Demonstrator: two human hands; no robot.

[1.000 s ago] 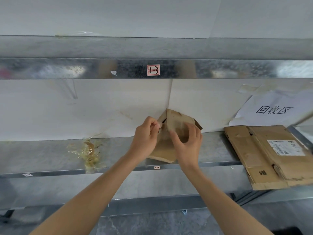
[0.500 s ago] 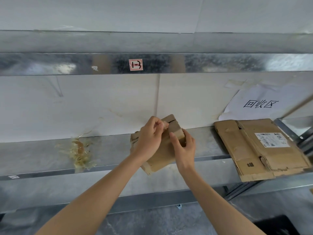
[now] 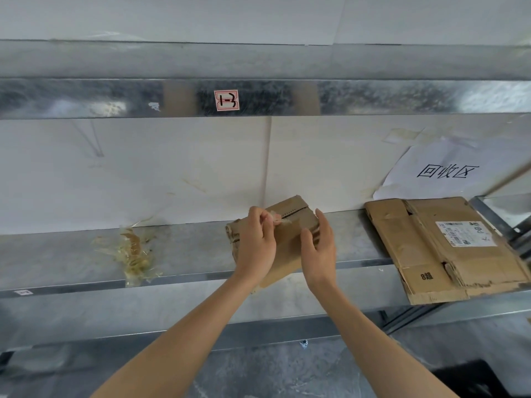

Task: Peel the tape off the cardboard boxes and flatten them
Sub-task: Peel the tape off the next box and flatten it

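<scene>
Metal shelf (image 3: 186,254), white wall (image 3: 143,173), flattened cardboard (image 3: 425,254) right, left hand (image 3: 255,248) pinching tape (image 3: 280,220)

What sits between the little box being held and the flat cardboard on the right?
Nothing visible. Only a stretch of shelf separates the small box from the flattened cardboard; the right hand is at the box's right side.

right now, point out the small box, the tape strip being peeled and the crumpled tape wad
small box (image 3: 301,223), head view, its top face just below the slit.
tape strip (image 3: 283,221), head view, the loose pale end over the box.
tape wad (image 3: 133,254), head view, middle of the crumpled heap.
</scene>
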